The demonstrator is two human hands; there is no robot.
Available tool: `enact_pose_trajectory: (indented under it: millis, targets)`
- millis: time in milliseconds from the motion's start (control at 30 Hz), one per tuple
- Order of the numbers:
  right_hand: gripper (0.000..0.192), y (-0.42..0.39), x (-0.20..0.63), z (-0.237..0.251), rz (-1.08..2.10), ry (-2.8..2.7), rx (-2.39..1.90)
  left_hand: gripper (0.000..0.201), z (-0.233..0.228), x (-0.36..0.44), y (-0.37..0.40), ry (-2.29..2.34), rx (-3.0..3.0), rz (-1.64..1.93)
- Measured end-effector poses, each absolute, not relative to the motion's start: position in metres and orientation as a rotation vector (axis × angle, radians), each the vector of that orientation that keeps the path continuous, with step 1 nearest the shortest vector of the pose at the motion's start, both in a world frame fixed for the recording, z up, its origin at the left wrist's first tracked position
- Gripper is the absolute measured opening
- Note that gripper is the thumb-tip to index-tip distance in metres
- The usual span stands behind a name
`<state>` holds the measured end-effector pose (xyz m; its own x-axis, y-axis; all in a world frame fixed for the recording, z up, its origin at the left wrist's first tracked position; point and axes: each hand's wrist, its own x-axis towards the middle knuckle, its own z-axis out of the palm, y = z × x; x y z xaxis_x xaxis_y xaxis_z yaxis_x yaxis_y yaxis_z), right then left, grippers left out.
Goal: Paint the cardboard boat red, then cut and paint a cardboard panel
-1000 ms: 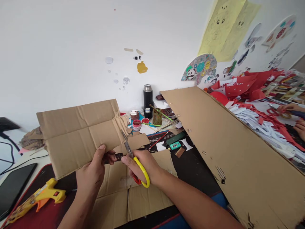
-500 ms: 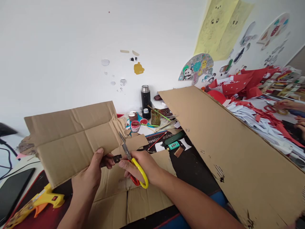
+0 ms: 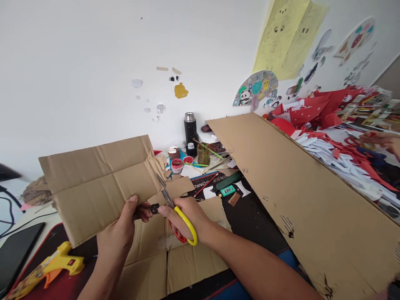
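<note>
My left hand (image 3: pixel 120 225) grips a folded piece of brown cardboard (image 3: pixel 103 183) by its lower edge, thumb on top. The piece is creased, and its right end is torn and ragged. My right hand (image 3: pixel 184 216) has its fingers in the loops of a pair of scissors (image 3: pixel 184 223) with one yellow and one red handle. The scissor blades point up and left at the cardboard's right edge; I cannot tell how deep they bite. Between my two hands a small dark piece (image 3: pixel 154 208) sticks out by the left fingertips. Below lies another cardboard sheet (image 3: pixel 193 271).
A large cardboard panel (image 3: pixel 296 191) slants across the right side. A yellow glue gun (image 3: pixel 64 260) and a black tablet (image 3: pixel 20 254) lie at left. Behind stand a black thermos (image 3: pixel 190 128) and paint pots (image 3: pixel 177 166). Another person's hand (image 3: pixel 383 139) is at far right, by paper strips (image 3: pixel 331 162).
The held cardboard's left end has shifted slightly right, and the scissor handles have moved a little right. The other person's hand at far right has changed position.
</note>
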<state>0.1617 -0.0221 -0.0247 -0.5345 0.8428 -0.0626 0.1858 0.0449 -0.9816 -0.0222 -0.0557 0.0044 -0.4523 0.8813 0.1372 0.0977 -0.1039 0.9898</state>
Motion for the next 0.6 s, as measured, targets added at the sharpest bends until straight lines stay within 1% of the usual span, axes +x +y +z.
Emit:
enact_pose_trajectory:
  millis: [200,433,600]
  targets:
    - [0.059,-0.0239,0.1596,-0.0236,1.492,-1.753,-1.079,0.039,0.0012,-0.0235,-0.0543,1.515,1.024,1.646]
    - [0.053,-0.0221,0.1605,-0.0190,1.595,-1.758,-1.004,0.038,0.0014,-0.0253,-0.0561,1.528,1.016,1.650]
    - [0.056,-0.0195,0.1626,-0.0222,1.621,-1.730,-0.939,0.034,0.0047,-0.0229,-0.0571,1.559,1.032,1.721]
